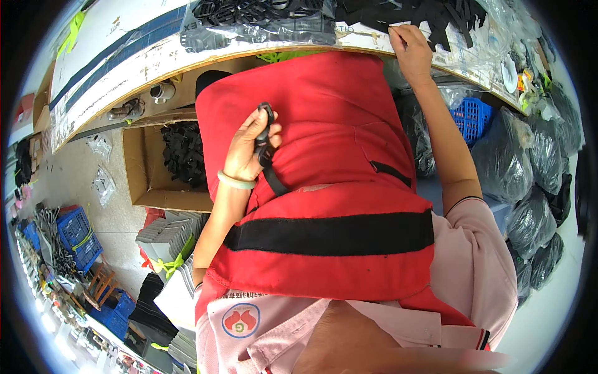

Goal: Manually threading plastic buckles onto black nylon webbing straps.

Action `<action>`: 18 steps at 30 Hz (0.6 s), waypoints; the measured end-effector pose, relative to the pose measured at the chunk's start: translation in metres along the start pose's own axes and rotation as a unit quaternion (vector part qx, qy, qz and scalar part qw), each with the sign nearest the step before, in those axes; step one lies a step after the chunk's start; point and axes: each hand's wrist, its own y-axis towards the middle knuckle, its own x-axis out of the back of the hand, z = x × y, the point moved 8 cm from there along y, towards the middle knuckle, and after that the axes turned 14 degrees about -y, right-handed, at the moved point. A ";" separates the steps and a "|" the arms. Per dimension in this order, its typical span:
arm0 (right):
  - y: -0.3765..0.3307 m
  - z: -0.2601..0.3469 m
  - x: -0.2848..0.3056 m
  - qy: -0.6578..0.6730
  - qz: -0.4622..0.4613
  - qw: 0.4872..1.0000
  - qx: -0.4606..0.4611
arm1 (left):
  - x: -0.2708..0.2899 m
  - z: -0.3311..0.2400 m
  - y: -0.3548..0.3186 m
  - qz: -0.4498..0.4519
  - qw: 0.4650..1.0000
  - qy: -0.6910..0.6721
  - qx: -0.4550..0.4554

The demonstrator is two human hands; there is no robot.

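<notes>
My left hand (240,153) is closed around a black plastic buckle (265,118), held upright over the red apron on my lap. A short black webbing strap (273,181) hangs below that hand onto the apron; it seems joined to the buckle. Up at the table, my right hand (413,57) reaches forward with thumb and fingers pinched on the end of a black strap piece (377,25). That piece lies at the near edge of a loose pile of black strap pieces (458,19).
A clear plastic bag of black buckles (258,37) lies on the worn white table (149,59). Below left stands a cardboard box (140,162) holding black parts. To the right are a blue basket (470,118) and several dark plastic bags (504,149). Grey stacked pieces (165,237) sit at left.
</notes>
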 end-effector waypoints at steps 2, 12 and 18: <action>0.001 0.003 -0.001 0.035 -0.006 0.999 -0.003 | -0.001 0.004 -0.012 -0.065 0.979 0.186 -0.057; 0.058 0.044 0.103 0.262 -0.160 0.921 -0.241 | -0.015 -0.003 -0.018 -0.084 0.927 0.355 -0.087; -0.021 0.195 0.017 0.498 0.395 0.762 -0.121 | 0.001 -0.021 0.005 -0.037 0.996 -0.011 -0.082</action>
